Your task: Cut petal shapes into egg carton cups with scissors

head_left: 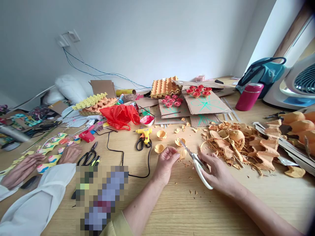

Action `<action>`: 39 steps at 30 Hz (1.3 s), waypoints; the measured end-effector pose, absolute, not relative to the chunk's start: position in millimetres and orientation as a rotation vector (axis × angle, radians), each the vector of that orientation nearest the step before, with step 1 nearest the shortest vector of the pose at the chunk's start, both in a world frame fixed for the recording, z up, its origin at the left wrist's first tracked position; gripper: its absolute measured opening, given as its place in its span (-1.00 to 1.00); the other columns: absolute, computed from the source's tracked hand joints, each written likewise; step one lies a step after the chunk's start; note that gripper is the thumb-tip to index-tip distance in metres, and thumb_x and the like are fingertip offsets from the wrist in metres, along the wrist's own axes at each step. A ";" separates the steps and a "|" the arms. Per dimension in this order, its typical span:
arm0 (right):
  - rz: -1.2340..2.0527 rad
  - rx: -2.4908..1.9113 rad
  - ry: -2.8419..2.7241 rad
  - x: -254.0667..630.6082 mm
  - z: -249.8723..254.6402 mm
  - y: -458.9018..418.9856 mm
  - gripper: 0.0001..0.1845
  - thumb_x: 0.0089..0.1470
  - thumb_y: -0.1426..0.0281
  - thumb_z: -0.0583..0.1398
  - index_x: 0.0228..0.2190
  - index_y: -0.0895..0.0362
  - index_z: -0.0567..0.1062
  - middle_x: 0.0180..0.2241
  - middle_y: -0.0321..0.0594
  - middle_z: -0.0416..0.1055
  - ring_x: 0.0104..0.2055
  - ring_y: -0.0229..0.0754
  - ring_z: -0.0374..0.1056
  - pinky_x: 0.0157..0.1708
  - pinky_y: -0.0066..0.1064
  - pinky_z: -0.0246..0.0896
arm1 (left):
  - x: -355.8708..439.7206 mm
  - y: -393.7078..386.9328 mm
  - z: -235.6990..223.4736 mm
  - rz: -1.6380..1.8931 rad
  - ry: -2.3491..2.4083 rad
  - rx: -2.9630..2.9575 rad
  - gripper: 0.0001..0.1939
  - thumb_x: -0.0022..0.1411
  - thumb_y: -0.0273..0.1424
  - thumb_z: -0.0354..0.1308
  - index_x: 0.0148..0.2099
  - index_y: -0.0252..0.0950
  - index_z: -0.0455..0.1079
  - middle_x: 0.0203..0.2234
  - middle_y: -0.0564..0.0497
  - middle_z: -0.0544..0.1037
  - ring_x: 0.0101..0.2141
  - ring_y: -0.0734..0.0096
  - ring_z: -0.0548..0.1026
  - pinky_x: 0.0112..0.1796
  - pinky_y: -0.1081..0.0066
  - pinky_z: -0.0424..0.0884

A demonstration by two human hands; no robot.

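My right hand (pixel 218 170) grips a pair of white-handled scissors (pixel 202 173), its blades pointing up and left over the table. Close to the blades, my left hand (pixel 167 164) is closed in a pinch on a small orange egg-carton piece (pixel 182 154), partly hidden by the fingers. Just beyond my hands stand several cut egg-carton cups, among them one cup (pixel 161 134) at the back and another cup (pixel 159 148) beside my left hand. Small cardboard scraps (pixel 193 192) lie on the wooden table (pixel 169 213) around the scissors.
A heap of egg-carton offcuts (pixel 236 144) spreads to the right. A yellow glue gun (pixel 144 132) with a black cord and black scissors (pixel 90 155) lie left. Red paper flowers (pixel 197 91) sit on cardboard sheets. Another person's hands (pixel 70 154) work at far left. A pink bottle (pixel 249 97) stands back right.
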State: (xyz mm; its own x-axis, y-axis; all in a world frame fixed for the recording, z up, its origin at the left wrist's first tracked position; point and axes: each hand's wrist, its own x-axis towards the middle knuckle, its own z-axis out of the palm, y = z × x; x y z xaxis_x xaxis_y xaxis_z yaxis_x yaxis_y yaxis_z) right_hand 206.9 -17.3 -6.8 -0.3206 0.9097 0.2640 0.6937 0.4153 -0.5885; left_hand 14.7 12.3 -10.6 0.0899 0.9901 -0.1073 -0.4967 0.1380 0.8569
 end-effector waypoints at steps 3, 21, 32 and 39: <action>0.382 -1.360 -2.214 207.8 -8.3 -16.1 -0.68 0.23 0.24 0.08 -0.53 0.07 0.23 -0.59 -0.34 0.28 -0.50 -0.22 0.12 -0.34 -0.33 0.02 | 13.5 13.7 -10.8 1.305 0.828 0.746 -0.72 -0.13 -0.40 0.44 -0.40 -0.31 0.40 -0.51 0.14 0.41 -0.42 0.57 0.34 -0.29 0.49 0.28; 0.233 -1.352 -2.357 207.8 -8.0 -13.9 -0.75 0.25 0.27 0.07 -0.46 0.07 0.25 -0.54 -0.33 0.31 -0.50 -0.22 0.21 -0.31 -0.31 0.00 | 10.4 16.9 -15.9 1.333 0.824 0.871 -0.76 -0.07 -0.37 0.43 -0.33 -0.30 0.50 -0.43 0.08 0.54 -0.36 0.53 0.42 -0.22 0.47 0.31; 0.266 -1.301 -2.367 207.3 -8.2 -15.4 -0.81 0.25 0.28 0.08 -0.39 0.09 0.31 -0.46 -0.29 0.37 -0.41 -0.16 0.28 -0.25 -0.27 0.03 | 10.1 15.6 -18.5 1.227 0.794 0.997 -0.84 0.06 -0.33 0.35 -0.32 -0.31 0.54 -0.41 0.04 0.56 -0.32 0.45 0.43 -0.15 0.41 0.29; 0.259 -1.241 -2.349 208.4 -9.0 -15.2 -0.85 0.21 0.28 0.12 -0.34 0.09 0.33 -0.41 -0.26 0.38 -0.36 -0.14 0.28 -0.18 -0.25 0.07 | 11.8 13.1 -17.8 1.186 0.792 1.046 -0.80 0.08 -0.28 0.35 -0.29 -0.29 0.56 -0.36 0.00 0.60 -0.25 0.37 0.47 -0.08 0.36 0.31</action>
